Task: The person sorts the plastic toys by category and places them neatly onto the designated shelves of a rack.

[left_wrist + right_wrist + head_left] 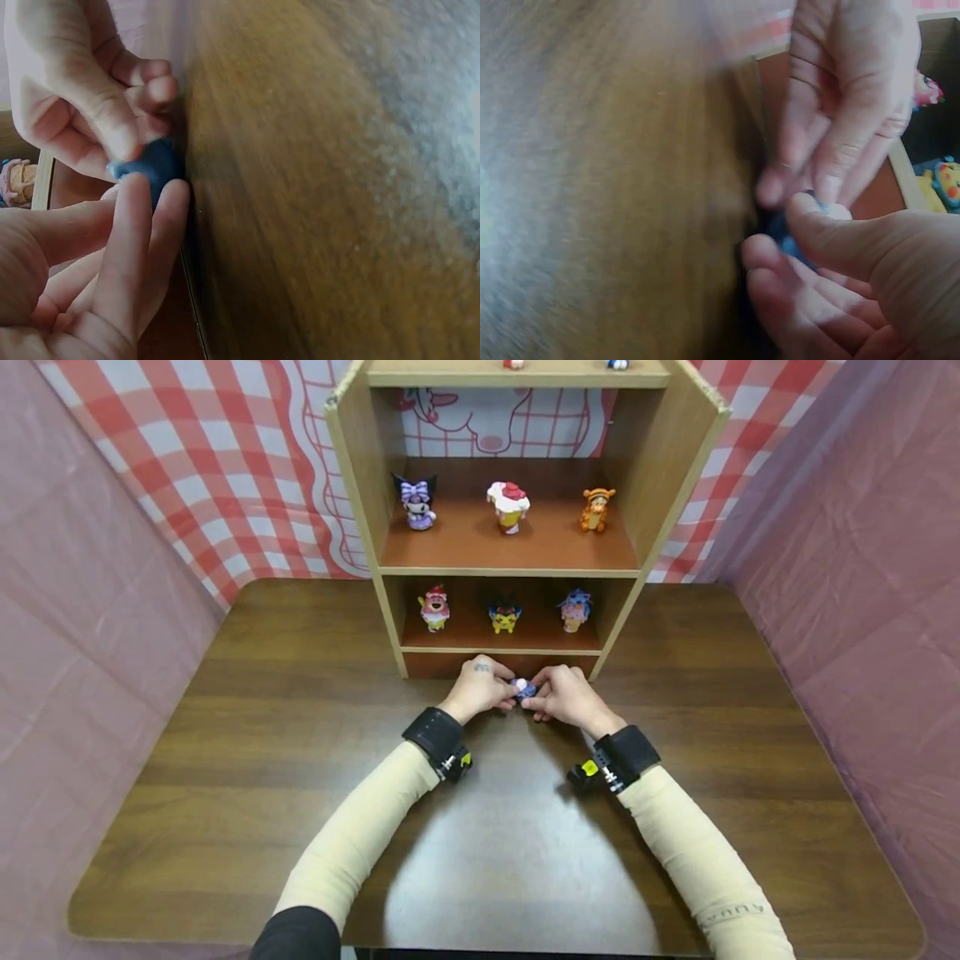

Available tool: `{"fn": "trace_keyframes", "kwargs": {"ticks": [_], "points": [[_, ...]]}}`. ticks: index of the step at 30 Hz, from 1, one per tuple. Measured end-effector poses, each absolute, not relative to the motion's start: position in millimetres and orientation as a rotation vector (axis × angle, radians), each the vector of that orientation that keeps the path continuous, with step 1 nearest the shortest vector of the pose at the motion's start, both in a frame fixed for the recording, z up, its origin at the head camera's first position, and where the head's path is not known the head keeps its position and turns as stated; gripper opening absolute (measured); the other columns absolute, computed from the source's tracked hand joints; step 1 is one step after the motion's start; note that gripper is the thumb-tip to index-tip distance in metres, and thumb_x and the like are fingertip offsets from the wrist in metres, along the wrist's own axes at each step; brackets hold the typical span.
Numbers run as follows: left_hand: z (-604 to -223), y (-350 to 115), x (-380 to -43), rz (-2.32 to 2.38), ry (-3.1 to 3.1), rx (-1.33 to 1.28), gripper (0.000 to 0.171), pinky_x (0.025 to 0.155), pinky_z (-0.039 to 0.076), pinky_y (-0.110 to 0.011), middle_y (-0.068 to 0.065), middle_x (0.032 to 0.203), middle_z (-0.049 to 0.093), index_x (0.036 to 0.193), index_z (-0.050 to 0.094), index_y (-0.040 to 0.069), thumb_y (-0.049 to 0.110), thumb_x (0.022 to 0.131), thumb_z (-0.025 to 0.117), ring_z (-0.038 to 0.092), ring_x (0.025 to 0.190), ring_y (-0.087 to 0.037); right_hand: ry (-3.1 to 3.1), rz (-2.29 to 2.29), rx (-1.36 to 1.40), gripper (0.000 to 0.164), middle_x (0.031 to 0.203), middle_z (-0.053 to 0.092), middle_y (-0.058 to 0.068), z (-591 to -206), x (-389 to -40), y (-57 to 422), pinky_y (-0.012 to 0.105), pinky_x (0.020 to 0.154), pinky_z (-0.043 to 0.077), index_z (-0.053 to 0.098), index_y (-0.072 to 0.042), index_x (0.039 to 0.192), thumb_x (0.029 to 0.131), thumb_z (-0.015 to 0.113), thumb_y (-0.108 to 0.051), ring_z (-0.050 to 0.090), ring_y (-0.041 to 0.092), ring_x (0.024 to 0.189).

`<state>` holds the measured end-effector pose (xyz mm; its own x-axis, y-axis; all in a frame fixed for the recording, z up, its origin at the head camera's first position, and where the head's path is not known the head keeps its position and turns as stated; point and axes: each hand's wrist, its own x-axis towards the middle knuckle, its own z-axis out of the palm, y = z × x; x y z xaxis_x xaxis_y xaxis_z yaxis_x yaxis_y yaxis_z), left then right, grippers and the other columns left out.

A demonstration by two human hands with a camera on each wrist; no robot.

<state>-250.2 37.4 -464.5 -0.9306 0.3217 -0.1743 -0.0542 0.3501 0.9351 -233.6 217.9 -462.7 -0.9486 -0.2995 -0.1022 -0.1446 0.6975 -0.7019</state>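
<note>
A small blue figurine with a pale top [523, 688] is held low in front of the cabinet's base, just over the table. My left hand [482, 687] pinches it from the left. From the other side, the thumb and fingers of my right hand [567, 697] pinch it too. In the left wrist view the figurine's dark blue body [159, 166] shows between the fingertips of both hands. The right wrist view has it mostly covered by my right thumb [817, 221] and fingers, with a bit of blue showing.
Behind my hands stands a wooden cabinet [510, 570] on the table [300, 693]. Its middle shelf holds a purple-bowed figurine [417, 506], a red-and-white one [509, 508] and an orange tiger [596, 510]. Below are a pink figurine [434, 610], a yellow one [505, 617] and a blue-and-pink one [575, 610].
</note>
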Motion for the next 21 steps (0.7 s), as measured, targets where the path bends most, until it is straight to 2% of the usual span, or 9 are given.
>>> {"fn": "trace_keyframes", "kwargs": {"ticks": [4, 9, 13, 18, 21], "points": [[-464.8, 35.7, -249.9, 1.614, 2.316, 0.267, 0.032, 0.069, 0.062, -0.033, -0.026, 0.103, 0.075, 0.122, 0.067, -0.011, -0.004, 0.091, 0.070, 0.077, 0.081, -0.031, 2.718, -1.063, -0.370, 0.026, 0.072, 0.076, 0.007, -465.2, -234.0, 214.3, 0.025, 0.052, 0.055, 0.068, 0.006, 0.102, 0.088, 0.080, -0.012, 0.071, 0.013, 0.057], [-465.2, 30.5, -250.3, 1.580, 2.389, 0.300, 0.032, 0.063, 0.061, -0.033, -0.022, 0.095, 0.077, 0.120, 0.069, -0.008, -0.004, 0.089, 0.072, 0.076, 0.073, -0.027, 2.706, -1.070, -0.397, 0.027, 0.076, 0.077, 0.009, -463.6, -235.7, 213.0, 0.026, 0.054, 0.056, 0.068, 0.005, 0.103, 0.086, 0.082, -0.011, 0.071, 0.013, 0.059], [-466.8, 25.6, -250.6, 1.541, 2.437, 0.312, 0.032, 0.060, 0.059, -0.026, -0.019, 0.090, 0.077, 0.120, 0.071, -0.006, -0.002, 0.089, 0.074, 0.075, 0.070, -0.022, 2.686, -1.087, -0.424, 0.023, 0.077, 0.076, 0.008, -463.6, -237.9, 212.9, 0.025, 0.055, 0.056, 0.069, 0.004, 0.104, 0.091, 0.077, -0.013, 0.071, 0.013, 0.061], [-468.5, 19.1, -249.2, 1.490, 2.518, 0.353, 0.031, 0.060, 0.056, -0.021, -0.017, 0.091, 0.078, 0.119, 0.072, -0.003, 0.000, 0.088, 0.075, 0.074, 0.072, -0.019, 2.757, -1.019, -0.480, 0.021, 0.071, 0.073, 0.002, -464.3, -240.5, 213.0, 0.026, 0.057, 0.052, 0.075, -0.004, 0.100, 0.098, 0.068, -0.024, 0.066, 0.010, 0.059], [-468.2, 15.0, -248.4, 1.442, 2.587, 0.417, 0.031, 0.063, 0.056, -0.020, -0.015, 0.093, 0.078, 0.117, 0.074, 0.000, 0.001, 0.087, 0.076, 0.075, 0.078, -0.018, 2.819, -0.978, -0.524, 0.019, 0.078, 0.074, 0.003, -464.9, -241.8, 212.8, 0.030, 0.067, 0.052, 0.078, -0.008, 0.099, 0.099, 0.067, -0.024, 0.068, 0.015, 0.069]]}}
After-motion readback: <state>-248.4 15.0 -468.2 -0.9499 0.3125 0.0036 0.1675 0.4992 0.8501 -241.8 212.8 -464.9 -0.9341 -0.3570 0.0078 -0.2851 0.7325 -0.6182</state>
